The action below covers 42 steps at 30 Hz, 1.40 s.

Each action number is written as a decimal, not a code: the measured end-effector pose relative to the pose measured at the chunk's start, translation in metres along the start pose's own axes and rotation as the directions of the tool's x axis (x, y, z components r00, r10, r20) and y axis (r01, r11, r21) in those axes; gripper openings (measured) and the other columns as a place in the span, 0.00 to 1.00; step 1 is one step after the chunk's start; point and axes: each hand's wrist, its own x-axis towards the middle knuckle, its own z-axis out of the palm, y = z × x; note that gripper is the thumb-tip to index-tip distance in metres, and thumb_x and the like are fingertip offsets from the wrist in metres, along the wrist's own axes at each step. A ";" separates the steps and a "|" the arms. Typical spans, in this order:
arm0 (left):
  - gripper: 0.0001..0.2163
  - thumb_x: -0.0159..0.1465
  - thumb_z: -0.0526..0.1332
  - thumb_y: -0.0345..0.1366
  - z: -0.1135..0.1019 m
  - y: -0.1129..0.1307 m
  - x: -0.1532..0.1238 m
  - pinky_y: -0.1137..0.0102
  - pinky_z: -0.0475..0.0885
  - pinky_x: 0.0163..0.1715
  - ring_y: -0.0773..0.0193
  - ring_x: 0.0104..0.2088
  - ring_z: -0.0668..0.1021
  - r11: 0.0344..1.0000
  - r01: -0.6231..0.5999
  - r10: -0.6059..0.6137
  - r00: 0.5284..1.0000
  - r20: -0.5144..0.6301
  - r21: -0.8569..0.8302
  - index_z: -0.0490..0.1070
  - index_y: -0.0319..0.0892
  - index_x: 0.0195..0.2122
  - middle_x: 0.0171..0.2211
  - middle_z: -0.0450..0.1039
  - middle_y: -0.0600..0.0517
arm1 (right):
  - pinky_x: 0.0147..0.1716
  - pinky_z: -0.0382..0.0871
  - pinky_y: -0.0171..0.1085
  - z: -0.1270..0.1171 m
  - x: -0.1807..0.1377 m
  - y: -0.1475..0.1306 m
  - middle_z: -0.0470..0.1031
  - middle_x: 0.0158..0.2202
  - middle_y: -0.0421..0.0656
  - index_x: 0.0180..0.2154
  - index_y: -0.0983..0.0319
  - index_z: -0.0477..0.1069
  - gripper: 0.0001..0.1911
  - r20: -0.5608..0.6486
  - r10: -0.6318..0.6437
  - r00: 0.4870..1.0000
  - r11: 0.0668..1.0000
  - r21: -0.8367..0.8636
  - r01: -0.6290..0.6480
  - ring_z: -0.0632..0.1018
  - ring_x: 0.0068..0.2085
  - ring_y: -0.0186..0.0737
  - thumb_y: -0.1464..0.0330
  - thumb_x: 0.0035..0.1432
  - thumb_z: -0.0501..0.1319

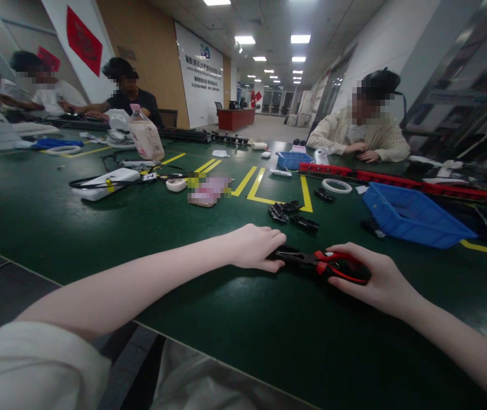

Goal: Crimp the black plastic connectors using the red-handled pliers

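Note:
In my right hand [382,279], closed around the red-and-black handles, is a pair of long-nose pliers [320,262]. Its handles are spread somewhat, and the jaws point left. My left hand [257,246] is closed at the tip of the pliers, with thumb and fingers around something dark. Most of that dark thing is hidden by the fingers, so its kind cannot be told. Just beyond my hands lie several small black plastic parts [305,223] on the green tabletop [243,324].
A blue bin [416,219] stands to the right, with a white ring [337,186] behind it. Left of centre are a phone [209,191], a white device with a black cable [110,183] and a bottle [146,135]. A person [360,128] sits across the table; others sit at left.

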 end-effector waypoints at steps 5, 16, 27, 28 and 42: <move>0.14 0.65 0.54 0.49 0.000 0.001 -0.001 0.72 0.62 0.23 0.60 0.31 0.77 0.993 0.079 -0.077 0.997 0.029 -0.090 0.63 0.42 0.37 0.34 0.74 0.51 | 0.37 0.75 0.44 -0.001 -0.001 -0.003 0.76 0.44 0.47 0.47 0.60 0.68 0.20 0.010 0.046 0.999 0.997 0.054 -0.046 0.79 0.41 0.47 0.58 0.55 0.62; 0.23 0.59 0.57 0.60 -0.002 0.000 0.001 0.74 0.56 0.19 0.61 0.25 0.76 0.987 0.124 -0.118 0.991 0.068 -0.098 0.67 0.42 0.31 0.25 0.73 0.52 | 0.36 0.75 0.45 -0.002 -0.002 -0.005 0.78 0.42 0.47 0.45 0.59 0.69 0.19 0.010 0.060 0.998 0.995 0.082 -0.060 0.79 0.39 0.47 0.58 0.54 0.63; 0.18 0.65 0.55 0.54 0.004 -0.005 -0.003 0.74 0.56 0.20 0.62 0.24 0.75 0.997 0.023 -0.023 1.000 -0.007 -0.070 0.63 0.43 0.39 0.25 0.72 0.54 | 0.36 0.74 0.44 -0.001 -0.002 -0.008 0.76 0.43 0.48 0.46 0.59 0.68 0.20 -0.068 0.030 0.997 0.996 0.083 -0.024 0.78 0.39 0.47 0.57 0.54 0.62; 0.18 0.65 0.55 0.54 0.004 -0.005 -0.003 0.74 0.56 0.20 0.62 0.25 0.75 0.998 0.019 -0.019 1.000 -0.002 -0.064 0.63 0.43 0.39 0.25 0.72 0.54 | 0.36 0.74 0.44 -0.001 -0.002 -0.008 0.76 0.43 0.47 0.46 0.59 0.68 0.20 -0.067 0.027 0.997 0.996 0.081 -0.022 0.78 0.39 0.46 0.57 0.54 0.62; 0.19 0.63 0.57 0.55 0.006 -0.007 -0.003 0.74 0.57 0.21 0.61 0.26 0.76 0.998 -0.006 0.006 1.000 0.006 -0.069 0.64 0.44 0.40 0.26 0.73 0.54 | 0.41 0.72 0.47 -0.001 -0.002 -0.004 0.74 0.45 0.47 0.48 0.57 0.66 0.20 -0.146 -0.033 0.989 0.998 0.042 0.039 0.76 0.44 0.48 0.59 0.54 0.62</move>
